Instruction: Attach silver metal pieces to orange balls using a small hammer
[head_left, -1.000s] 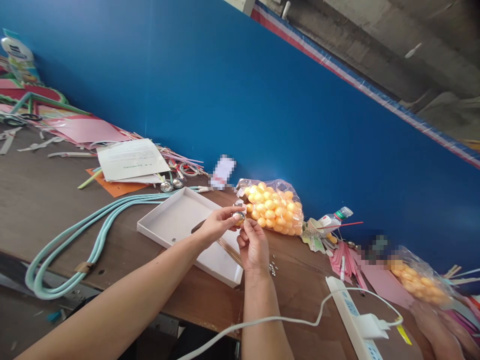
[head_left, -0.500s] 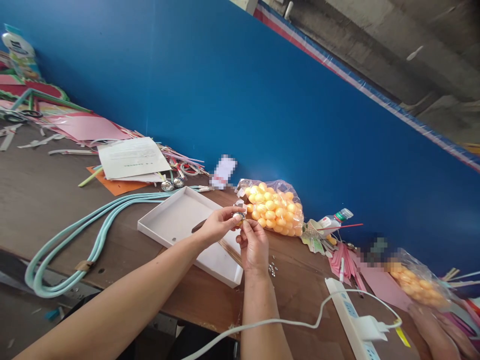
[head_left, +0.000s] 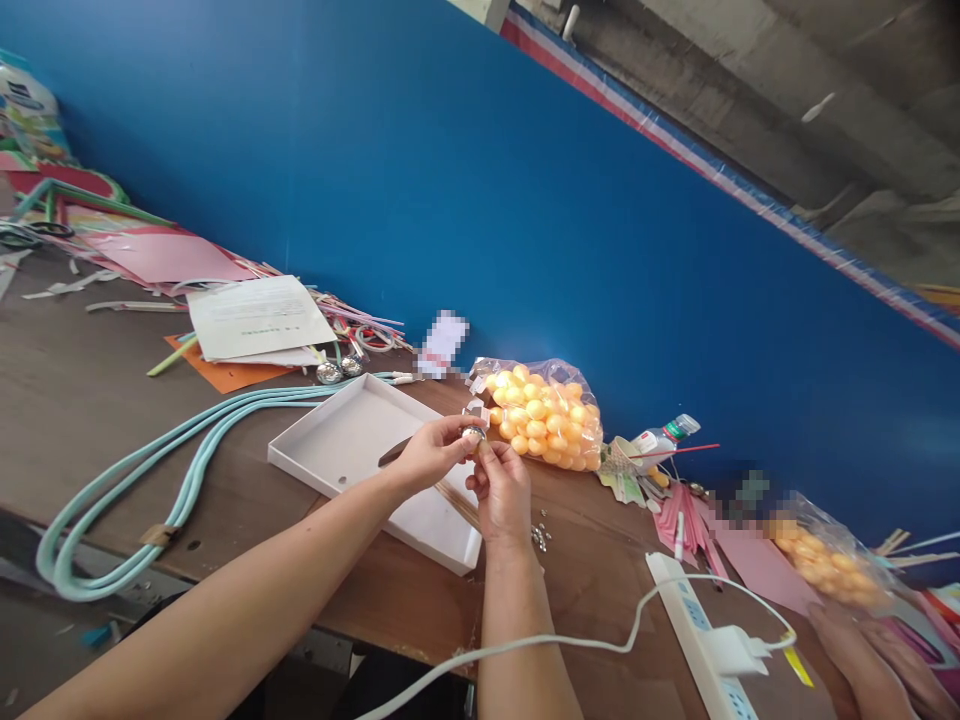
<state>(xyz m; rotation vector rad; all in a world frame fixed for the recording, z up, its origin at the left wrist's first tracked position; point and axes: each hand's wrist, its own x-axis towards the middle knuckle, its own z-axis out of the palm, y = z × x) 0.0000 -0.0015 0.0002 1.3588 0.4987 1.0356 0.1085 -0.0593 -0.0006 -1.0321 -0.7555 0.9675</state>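
Note:
My left hand (head_left: 427,455) and my right hand (head_left: 500,490) meet above the table, just past the far right corner of a shallow white tray (head_left: 352,440). Between their fingertips they pinch a small shiny metal piece (head_left: 473,434). Both hands are closed on it. A clear bag of yellow-orange balls (head_left: 544,412) lies right behind the hands against the blue wall. Several tiny silver parts (head_left: 538,538) are scattered on the brown table beside my right wrist.
Pale teal tubing (head_left: 172,460) loops across the table at left. Papers (head_left: 255,318) and coloured strips pile up at the far left. A white power strip (head_left: 701,640) with a plugged charger and cable lies at right. Another person's hand (head_left: 862,665) rests at the lower right near a second bag of balls (head_left: 825,560).
My hands stay together on the small metal piece, with only slight finger movement. The view has shifted a little.

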